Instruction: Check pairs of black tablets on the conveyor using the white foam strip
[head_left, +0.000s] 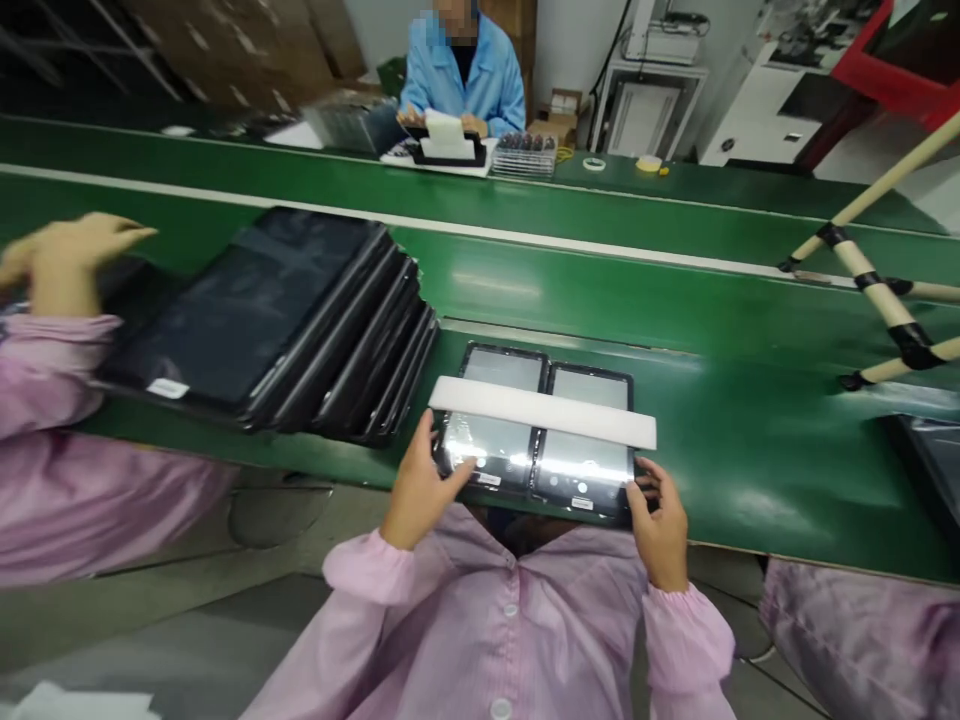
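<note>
Tablets (544, 435) lie side by side on the green counter (750, 440), a white strip (541, 411) across them. Left hand (421, 490) grips their left edge, right hand (660, 522) their right.

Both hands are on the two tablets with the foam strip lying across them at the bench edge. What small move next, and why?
Probably slide the pair a little farther onto the green bench. The two tablets lie side by side with their near edge overhanging it, the left hand and right hand gripping the outer corners. The white foam strip rests loose across both, so keep them level.
</note>
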